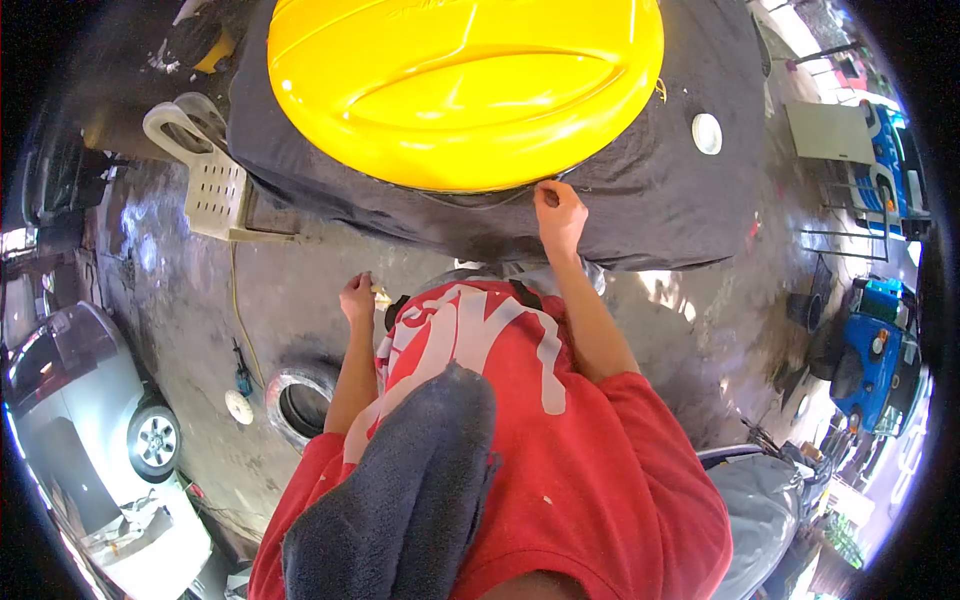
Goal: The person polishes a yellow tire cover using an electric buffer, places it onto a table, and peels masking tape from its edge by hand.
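Note:
A large glossy yellow moulded panel (470, 100) lies on a stand or table draped in dark cloth (690, 200). My right hand (562, 218) is closed, fingertips pinched together at the panel's near edge, over the cloth. A thin dark strip runs along that edge; whatever the fingertips hold is too small to make out. Lower and to the left, my left hand (357, 297) is also closed, held in front of my body away from the panel. A small pale-yellow bit shows beside its fingers, and I cannot tell if it is held. A white round disc-like object (707, 134) rests on the cloth at right.
A beige plastic chair (215, 185) stands left of the cloth. On the floor are a tyre (300, 400), a cord and a pale round disc (239, 407). A silver car (90, 400) is at left, a blue vehicle (870, 360) at right. A dark towel (400, 480) hangs over my shirt.

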`<action>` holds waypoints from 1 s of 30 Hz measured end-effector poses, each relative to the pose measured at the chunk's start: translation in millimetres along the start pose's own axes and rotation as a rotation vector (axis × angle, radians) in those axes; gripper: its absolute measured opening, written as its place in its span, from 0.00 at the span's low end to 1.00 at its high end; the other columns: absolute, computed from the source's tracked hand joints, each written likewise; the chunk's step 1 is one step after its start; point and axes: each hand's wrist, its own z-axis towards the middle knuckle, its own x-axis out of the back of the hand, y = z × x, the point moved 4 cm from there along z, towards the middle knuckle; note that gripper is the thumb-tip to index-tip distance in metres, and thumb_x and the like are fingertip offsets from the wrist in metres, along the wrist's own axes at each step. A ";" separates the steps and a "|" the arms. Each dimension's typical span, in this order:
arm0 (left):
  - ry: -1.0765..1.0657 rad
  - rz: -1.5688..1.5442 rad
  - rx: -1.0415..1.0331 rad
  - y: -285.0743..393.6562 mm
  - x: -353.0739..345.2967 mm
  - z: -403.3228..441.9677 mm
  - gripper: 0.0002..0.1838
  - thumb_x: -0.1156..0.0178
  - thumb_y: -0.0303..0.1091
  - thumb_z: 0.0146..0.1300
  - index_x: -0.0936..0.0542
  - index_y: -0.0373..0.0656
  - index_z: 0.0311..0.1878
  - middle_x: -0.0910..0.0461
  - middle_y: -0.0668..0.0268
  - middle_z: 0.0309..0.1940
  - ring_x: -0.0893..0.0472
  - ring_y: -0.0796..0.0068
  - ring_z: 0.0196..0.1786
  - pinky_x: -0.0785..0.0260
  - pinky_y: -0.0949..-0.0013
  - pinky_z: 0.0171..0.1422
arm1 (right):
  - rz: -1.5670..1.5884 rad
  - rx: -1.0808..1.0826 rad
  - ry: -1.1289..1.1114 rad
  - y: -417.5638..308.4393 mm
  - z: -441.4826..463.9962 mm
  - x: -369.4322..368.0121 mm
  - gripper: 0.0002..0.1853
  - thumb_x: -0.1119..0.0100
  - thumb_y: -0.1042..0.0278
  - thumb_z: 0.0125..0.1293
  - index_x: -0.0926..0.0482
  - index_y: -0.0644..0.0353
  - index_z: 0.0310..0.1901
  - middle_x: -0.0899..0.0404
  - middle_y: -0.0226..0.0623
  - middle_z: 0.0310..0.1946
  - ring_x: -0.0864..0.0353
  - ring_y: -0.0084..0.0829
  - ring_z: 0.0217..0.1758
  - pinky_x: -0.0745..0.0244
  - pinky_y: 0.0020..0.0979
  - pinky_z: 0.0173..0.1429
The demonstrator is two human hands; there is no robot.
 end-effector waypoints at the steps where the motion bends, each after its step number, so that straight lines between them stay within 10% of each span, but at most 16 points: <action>1: -0.025 -0.038 0.036 5.2 -1.3 2.8 0.20 0.39 0.45 0.58 0.17 0.36 0.42 0.17 0.60 0.28 0.18 0.74 0.30 0.27 0.68 0.37 | 0.001 0.002 0.000 -1.8 -1.7 -0.5 0.07 0.34 0.72 0.53 0.19 0.65 0.33 0.18 0.43 0.29 0.17 0.37 0.30 0.23 0.32 0.38; 14: -0.308 -0.442 0.052 173.8 -46.0 33.4 0.17 0.40 0.41 0.62 0.18 0.32 0.37 0.20 0.65 0.25 0.24 0.79 0.27 0.33 0.73 0.31 | -0.054 -0.113 -0.084 -6.3 -1.5 -3.5 0.13 0.33 0.70 0.53 0.20 0.66 0.39 0.17 0.44 0.32 0.16 0.38 0.36 0.24 0.33 0.43; 30: -0.434 -0.558 0.085 156.2 -61.9 54.8 0.16 0.38 0.40 0.62 0.22 0.34 0.42 0.25 0.66 0.23 0.33 0.80 0.16 0.43 0.75 0.19 | 0.039 -0.377 0.024 -1.1 -2.2 -18.6 0.11 0.30 0.75 0.48 0.25 0.63 0.31 0.19 0.38 0.26 0.18 0.33 0.32 0.25 0.34 0.39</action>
